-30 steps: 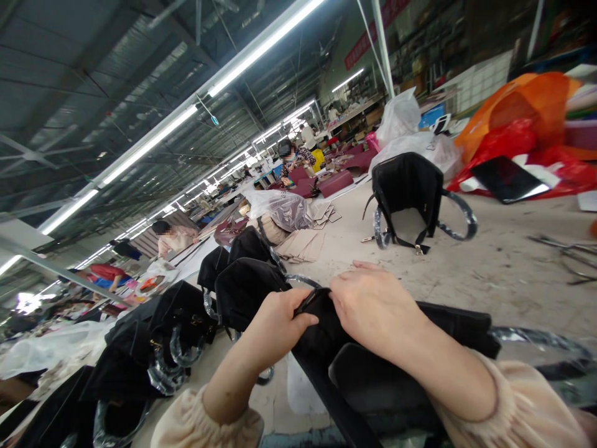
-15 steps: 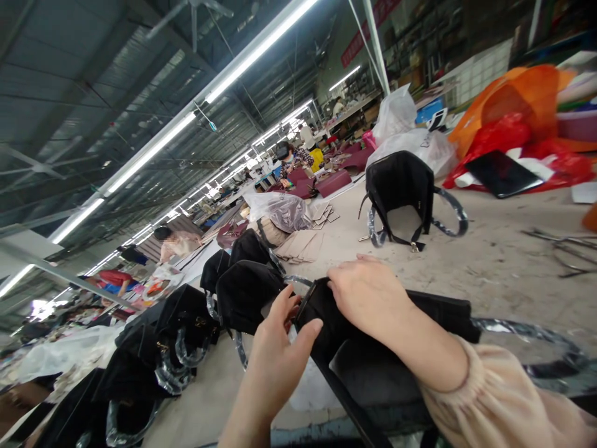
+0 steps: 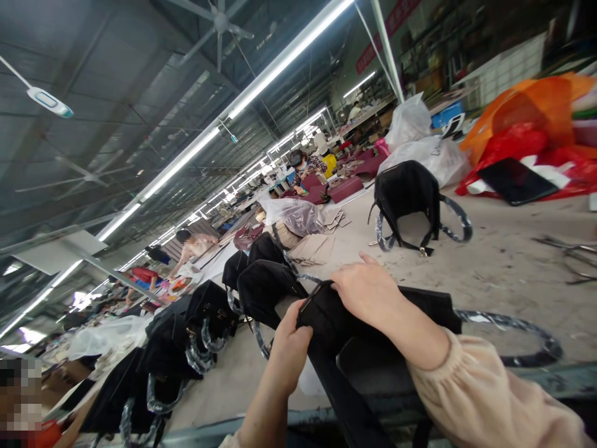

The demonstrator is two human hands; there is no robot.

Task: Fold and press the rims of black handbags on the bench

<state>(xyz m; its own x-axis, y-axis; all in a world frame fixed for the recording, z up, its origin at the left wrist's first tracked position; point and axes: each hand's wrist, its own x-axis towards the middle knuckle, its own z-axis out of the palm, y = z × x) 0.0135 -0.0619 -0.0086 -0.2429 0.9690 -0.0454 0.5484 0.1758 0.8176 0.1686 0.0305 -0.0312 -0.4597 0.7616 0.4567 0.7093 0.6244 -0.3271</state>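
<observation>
A black handbag lies on its side at the table's near edge, its grey inside partly showing. My left hand pinches the bag's left rim between thumb and fingers. Over the bag's upper side my right hand is bent, fingertips curled over the edge and partly hidden by the hand itself. A handle wrapped in clear plastic loops out to the right of the bag. Just beyond my left hand sits another black bag, close against the held one.
An upright black bag stands farther back on the table. Scissors lie at the right. More black bags line the left side. Plastic bags and a red bag are behind. A co-worker is at lower left.
My left thumb and fingers have closed on the bag's rim, where they were apart before. My right hand stays on the bag. The view has swung slightly left.
</observation>
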